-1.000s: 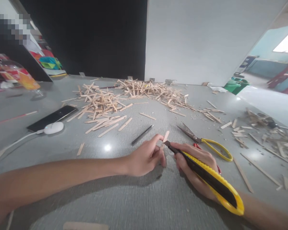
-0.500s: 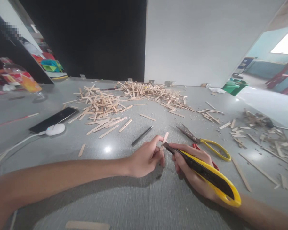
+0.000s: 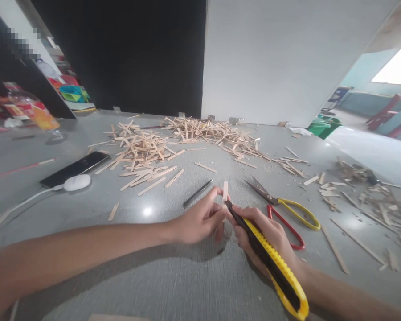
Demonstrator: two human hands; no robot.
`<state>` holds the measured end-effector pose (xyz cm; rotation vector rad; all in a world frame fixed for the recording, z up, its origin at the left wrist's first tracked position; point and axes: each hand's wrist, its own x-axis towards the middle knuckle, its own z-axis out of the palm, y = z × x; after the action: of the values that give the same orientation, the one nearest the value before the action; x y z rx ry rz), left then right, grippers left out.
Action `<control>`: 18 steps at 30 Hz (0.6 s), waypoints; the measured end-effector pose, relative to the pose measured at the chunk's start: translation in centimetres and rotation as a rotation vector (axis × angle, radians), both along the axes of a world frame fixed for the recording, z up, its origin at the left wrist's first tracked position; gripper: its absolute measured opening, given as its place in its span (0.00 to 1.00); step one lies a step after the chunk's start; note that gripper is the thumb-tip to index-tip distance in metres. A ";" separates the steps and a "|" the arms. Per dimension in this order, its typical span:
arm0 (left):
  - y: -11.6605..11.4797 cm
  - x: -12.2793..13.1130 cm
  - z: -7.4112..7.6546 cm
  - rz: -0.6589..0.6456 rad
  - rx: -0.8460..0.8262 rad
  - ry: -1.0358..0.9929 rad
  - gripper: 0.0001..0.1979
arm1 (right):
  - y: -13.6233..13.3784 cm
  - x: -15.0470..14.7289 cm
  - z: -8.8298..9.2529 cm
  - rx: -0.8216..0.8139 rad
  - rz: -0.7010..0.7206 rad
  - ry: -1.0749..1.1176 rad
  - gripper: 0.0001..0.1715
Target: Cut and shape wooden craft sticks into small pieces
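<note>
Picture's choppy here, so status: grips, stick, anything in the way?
Left grip pinching wooden stick. Right grip closed around utility knife, tip at stick, contact unclear. Open scissors beside right grip, not between grips.

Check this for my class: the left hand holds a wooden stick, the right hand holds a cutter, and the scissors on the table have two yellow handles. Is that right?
The colour is wrong: the head view shows scissors with a yellow handle and a red handle. The left hand holds a wooden stick, and the right hand a cutter.
</note>
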<state>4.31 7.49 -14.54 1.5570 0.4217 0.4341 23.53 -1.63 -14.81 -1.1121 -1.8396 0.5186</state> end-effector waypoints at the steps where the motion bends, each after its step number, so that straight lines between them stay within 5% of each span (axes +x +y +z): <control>1: 0.1 0.0 0.1 -0.006 -0.012 -0.008 0.16 | 0.0 0.0 -0.1 0.000 -0.004 -0.016 0.14; 8: 0.5 0.0 -0.1 -0.057 -0.083 -0.063 0.14 | 0.3 0.7 -1.1 -0.014 -0.024 -0.035 0.18; 18: 0.4 -0.1 1.0 -0.075 -0.118 -0.077 0.18 | 0.7 1.0 -0.2 -0.040 -0.008 0.093 0.17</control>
<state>4.19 7.87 -13.55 1.4321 0.3231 0.4028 24.53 -0.96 -15.00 -1.1028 -1.7503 0.5949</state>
